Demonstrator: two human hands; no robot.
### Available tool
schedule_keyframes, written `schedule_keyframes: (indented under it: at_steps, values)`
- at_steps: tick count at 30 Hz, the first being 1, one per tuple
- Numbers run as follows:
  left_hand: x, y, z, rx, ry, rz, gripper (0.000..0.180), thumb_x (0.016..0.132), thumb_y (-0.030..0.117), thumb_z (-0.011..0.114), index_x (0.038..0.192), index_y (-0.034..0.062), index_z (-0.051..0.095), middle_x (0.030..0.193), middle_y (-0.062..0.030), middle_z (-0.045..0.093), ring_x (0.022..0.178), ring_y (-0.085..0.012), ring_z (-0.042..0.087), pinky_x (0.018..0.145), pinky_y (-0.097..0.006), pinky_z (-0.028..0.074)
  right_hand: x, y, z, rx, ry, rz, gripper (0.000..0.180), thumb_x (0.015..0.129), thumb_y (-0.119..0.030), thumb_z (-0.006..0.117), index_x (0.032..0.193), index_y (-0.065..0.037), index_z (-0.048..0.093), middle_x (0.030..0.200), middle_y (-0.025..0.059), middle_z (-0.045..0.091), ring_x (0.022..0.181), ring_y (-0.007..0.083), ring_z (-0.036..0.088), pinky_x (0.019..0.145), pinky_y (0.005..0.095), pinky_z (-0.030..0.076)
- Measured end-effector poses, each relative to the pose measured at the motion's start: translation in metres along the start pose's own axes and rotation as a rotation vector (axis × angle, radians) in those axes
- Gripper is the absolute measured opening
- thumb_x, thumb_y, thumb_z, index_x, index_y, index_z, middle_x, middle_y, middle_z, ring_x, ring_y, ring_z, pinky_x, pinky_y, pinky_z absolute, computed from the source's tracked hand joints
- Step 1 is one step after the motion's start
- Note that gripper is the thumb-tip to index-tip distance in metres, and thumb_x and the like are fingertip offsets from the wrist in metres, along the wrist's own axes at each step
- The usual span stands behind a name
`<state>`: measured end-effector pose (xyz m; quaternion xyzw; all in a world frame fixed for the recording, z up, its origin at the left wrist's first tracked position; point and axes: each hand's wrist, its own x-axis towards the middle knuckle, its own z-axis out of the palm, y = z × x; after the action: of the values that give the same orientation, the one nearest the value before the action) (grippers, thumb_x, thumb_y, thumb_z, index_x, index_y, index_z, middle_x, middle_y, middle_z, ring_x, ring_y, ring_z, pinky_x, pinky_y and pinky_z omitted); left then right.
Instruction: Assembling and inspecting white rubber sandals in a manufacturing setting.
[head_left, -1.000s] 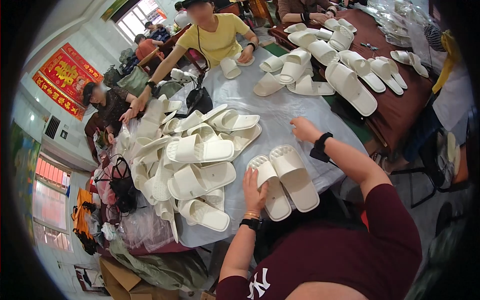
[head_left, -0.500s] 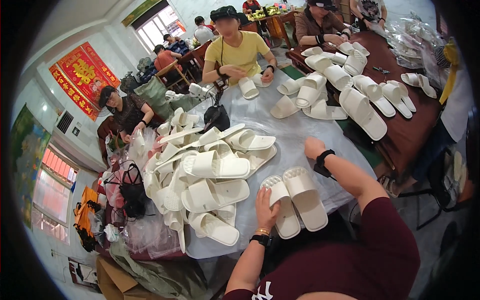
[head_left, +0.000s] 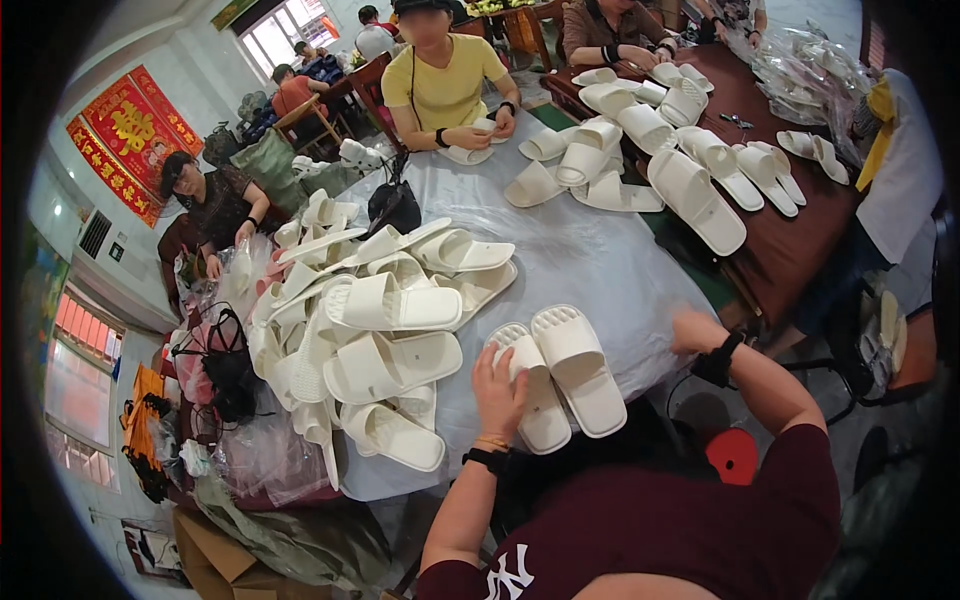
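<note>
pair (head_left: 560, 375) lined up | left hand (head_left: 500, 392) flat on it | right hand (head_left: 697, 332) curled at table (head_left: 600, 260) edge, grip unclear | pile (head_left: 370, 330) left

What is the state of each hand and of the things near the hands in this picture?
Left hand: resting on the left slipper of the pair.
Right hand: at the table edge; grip unclear.
Pair of slippers: side by side, soles down.
Slipper pile: heaped loosely, overlapping.
Black bag: standing on the table.
Table cover: spread over the table, wrinkled.
</note>
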<state>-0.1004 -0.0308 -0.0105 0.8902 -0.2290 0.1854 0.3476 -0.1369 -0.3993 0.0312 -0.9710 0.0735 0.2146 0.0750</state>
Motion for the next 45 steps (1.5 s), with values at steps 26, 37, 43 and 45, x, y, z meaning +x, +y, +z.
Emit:
schedule_keyframes:
  at_steps: [26, 37, 43, 45]
  values:
    - [0.008, 0.088, -0.006, -0.537, -0.251, 0.036, 0.013, 0.088, 0.007, 0.063, 0.098, 0.0021, 0.068, 0.084, -0.0102, 0.065, 0.076, -0.0214, 0.062, 0.067, -0.029, 0.049, 0.124, -0.093, -0.012, -0.044, 0.427, -0.492, 0.058, 0.078, -0.007, 0.062, 0.134, -0.008, 0.045, 0.144, 0.0125, 0.036, 0.131, 0.0309, 0.038, 0.099, 0.0475, 0.040]
    - [-0.004, 0.096, -0.087, -0.989, -0.268, -0.257, 0.010, 0.087, 0.003, 0.062, 0.093, -0.0014, 0.069, 0.083, -0.0067, 0.063, 0.072, -0.0134, 0.059, 0.065, -0.026, 0.047, 0.171, -0.080, -0.023, -0.094, 0.297, -0.297, 0.052, 0.083, -0.006, 0.049, 0.135, -0.008, 0.044, 0.146, 0.0068, 0.035, 0.134, 0.0306, 0.035, 0.103, 0.0498, 0.036]
    - [-0.012, 0.071, -0.083, -1.258, -0.154, -0.392, 0.016, 0.093, 0.010, 0.057, 0.094, -0.0027, 0.066, 0.083, -0.0071, 0.062, 0.071, -0.0131, 0.056, 0.067, -0.026, 0.045, 0.147, -0.070, -0.036, -0.075, 0.353, -0.296, 0.044, 0.082, -0.007, 0.053, 0.127, -0.007, 0.054, 0.145, 0.0131, 0.038, 0.132, 0.0308, 0.037, 0.102, 0.0483, 0.038]
    - [-0.014, 0.068, -0.076, -1.271, -0.161, -0.430, 0.017, 0.094, 0.012, 0.057, 0.096, -0.0025, 0.066, 0.082, -0.0057, 0.062, 0.072, -0.0120, 0.055, 0.068, -0.025, 0.045, 0.131, -0.069, -0.034, 0.070, 0.500, -0.426, 0.040, 0.083, -0.007, 0.053, 0.123, -0.007, 0.057, 0.132, 0.0155, 0.048, 0.121, 0.0300, 0.047, 0.095, 0.0442, 0.042]
